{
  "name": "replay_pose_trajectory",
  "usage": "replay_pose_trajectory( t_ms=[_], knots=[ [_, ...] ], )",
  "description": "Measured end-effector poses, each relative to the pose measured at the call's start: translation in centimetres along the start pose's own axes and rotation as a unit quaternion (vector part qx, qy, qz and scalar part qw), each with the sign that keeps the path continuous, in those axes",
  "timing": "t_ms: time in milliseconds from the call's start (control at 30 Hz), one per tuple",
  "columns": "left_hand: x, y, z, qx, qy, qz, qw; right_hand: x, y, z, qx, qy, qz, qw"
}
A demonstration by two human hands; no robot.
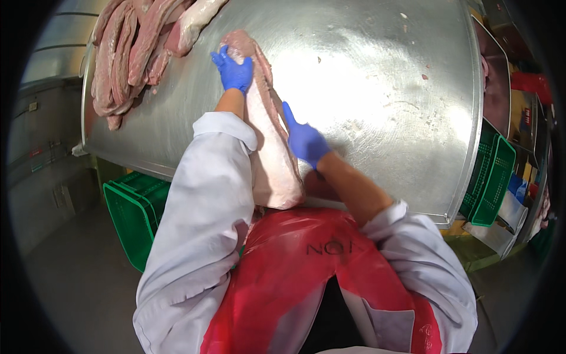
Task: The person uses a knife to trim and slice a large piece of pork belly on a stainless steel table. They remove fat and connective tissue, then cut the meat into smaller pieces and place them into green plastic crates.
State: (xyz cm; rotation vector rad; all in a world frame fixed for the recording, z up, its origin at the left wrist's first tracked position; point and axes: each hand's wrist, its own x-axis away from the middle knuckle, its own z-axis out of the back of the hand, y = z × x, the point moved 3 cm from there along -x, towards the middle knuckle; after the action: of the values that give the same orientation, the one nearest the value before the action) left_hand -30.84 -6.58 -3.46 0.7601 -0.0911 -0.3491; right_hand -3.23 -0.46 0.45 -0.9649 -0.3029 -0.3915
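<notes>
- I judge trimming in hand: meat slab (pixel 268 153) at the table's (pixel 389 159) near edge.
- Left hand (pixel 234 72) spread on it; right hand (pixel 306 141) curled, apparently round a knife (pixel 280 101).
- Next calls for steadiness.

So the counter (pixel 377 165) is a big sheet of shiny metal, scuffed all over, and it's throwing back a massive glare around the middle. A bunch of long raw meat strips (pixel 141 56) is piling up at the far left, running out of view up top. One long pale slab of meat (pixel 270 144) is lying lengthwise, its near end reaching toward the near edge. A few tiny scraps (pixel 424 76) are sitting scattered farther back.
</notes>
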Motion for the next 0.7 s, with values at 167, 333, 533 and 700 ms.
replay_pose_trajectory(
  t_ms=[167, 333, 533, 700],
  knots=[
    [-8.0, -4.2, 0.6, 0.002, 0.042, -0.009, 0.999, 4.4, 0.4, -0.5, -0.029, -0.019, -0.015, 0.999],
    [-8.1, -5.1, 2.8, -0.114, 0.037, -0.008, 0.993, 4.1, 3.3, 0.8, -0.001, 0.076, 0.009, 0.997],
    [10.1, -0.7, 3.9, -0.131, -0.123, -0.102, 0.978, 0.6, 3.8, 3.9, -0.064, 0.088, 0.008, 0.994],
    [14.7, 0.3, 5.1, -0.147, -0.118, -0.098, 0.977, -4.0, -2.2, 6.9, -0.156, -0.099, -0.043, 0.982]
  ],
)
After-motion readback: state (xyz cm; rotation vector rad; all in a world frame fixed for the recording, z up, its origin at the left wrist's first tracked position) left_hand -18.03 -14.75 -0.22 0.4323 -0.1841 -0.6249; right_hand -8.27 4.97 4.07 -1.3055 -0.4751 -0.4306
